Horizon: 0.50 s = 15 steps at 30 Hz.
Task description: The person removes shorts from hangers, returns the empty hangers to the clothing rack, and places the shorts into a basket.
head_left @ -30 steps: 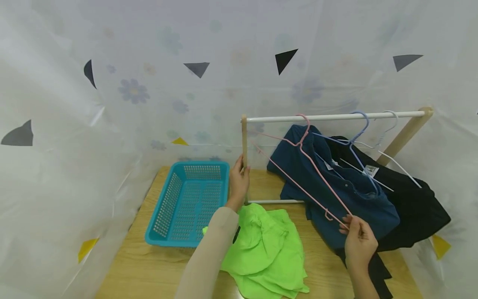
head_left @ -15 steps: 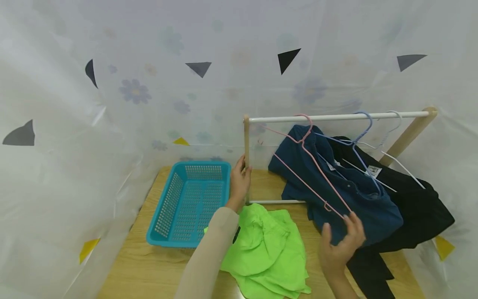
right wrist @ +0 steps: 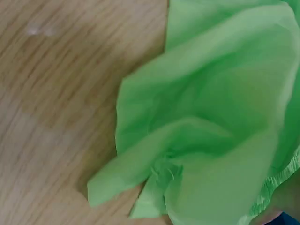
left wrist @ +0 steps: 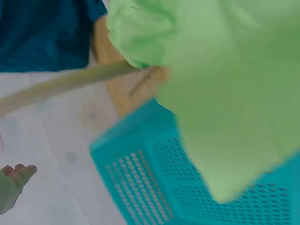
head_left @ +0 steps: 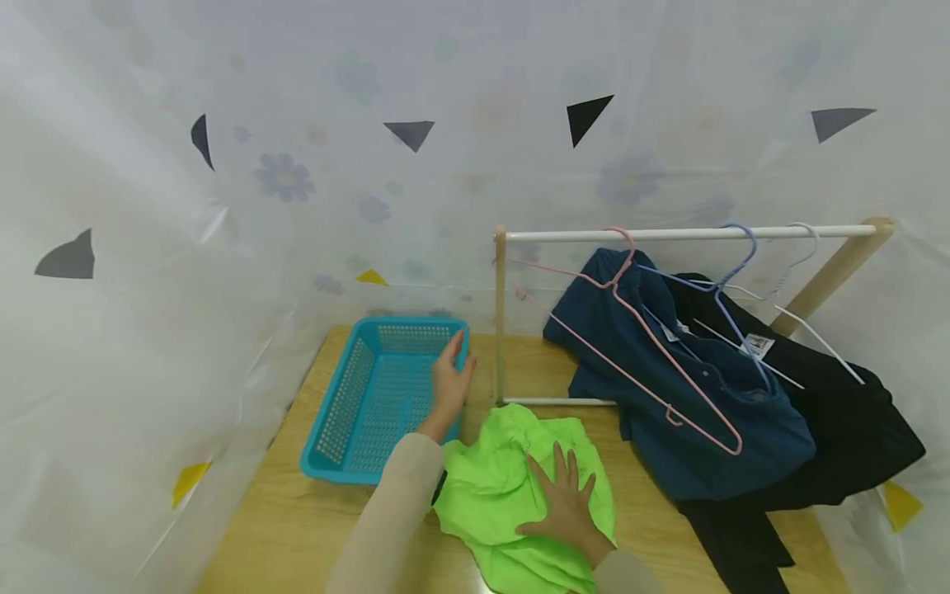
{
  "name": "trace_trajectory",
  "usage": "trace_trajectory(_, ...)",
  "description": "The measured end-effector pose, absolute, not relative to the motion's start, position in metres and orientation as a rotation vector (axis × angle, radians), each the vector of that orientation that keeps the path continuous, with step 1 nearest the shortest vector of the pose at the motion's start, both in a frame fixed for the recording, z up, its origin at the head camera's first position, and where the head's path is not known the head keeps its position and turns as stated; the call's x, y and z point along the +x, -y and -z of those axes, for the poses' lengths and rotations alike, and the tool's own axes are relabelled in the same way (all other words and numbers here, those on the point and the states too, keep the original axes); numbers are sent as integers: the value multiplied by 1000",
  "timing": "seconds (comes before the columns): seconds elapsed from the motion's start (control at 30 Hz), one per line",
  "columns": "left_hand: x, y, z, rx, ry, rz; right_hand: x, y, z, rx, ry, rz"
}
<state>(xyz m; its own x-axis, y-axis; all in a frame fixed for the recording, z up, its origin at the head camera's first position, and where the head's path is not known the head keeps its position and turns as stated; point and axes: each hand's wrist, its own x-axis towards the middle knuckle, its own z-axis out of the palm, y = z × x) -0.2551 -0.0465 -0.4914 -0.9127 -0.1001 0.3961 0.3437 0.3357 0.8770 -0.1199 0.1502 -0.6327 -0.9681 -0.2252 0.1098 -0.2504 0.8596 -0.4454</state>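
A bright green garment (head_left: 512,536) lies crumpled on the wooden table, and my right hand (head_left: 567,503) rests on it with fingers spread. Beside the right rim of a blue plastic basket (head_left: 315,462) is my left hand (head_left: 449,388), fingers mostly straight and nothing held; whether it touches the rim I cannot tell. Folds of the green garment fill much of the right wrist view, where a bit of my right hand (right wrist: 286,201) shows at the corner. A pink hanger (head_left: 668,355) hangs from the rack bar by its hook, with no garment on it.
The rack (head_left: 683,235) has a white bar and wooden posts. Also on it are a blue hanger (head_left: 720,285) with a dark blue denim garment (head_left: 712,429) and a white hanger (head_left: 816,338) with a black garment (head_left: 853,445). Patterned sheeting (head_left: 475,148) stands behind.
My right hand has let go of the pink hanger's lower corner and moved left onto the green garment. From the rack's left post, my left hand has shifted left to the basket's rim.
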Motion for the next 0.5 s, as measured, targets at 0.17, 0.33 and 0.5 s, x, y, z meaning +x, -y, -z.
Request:
trace_trajectory(0.17, -246, 89, 505, -84, 2292, 1479, -117, -150, 645, 307, 3128, -750)
trace_trajectory(0.33, -230, 137, 520, 65, 2356, 1366, -120, -154, 651, 240, 3234, -594)
trace_trajectory(0.5, -218, 184, 535, 168, 2429, 1243, -125, -158, 652, 195, 3254, -519)
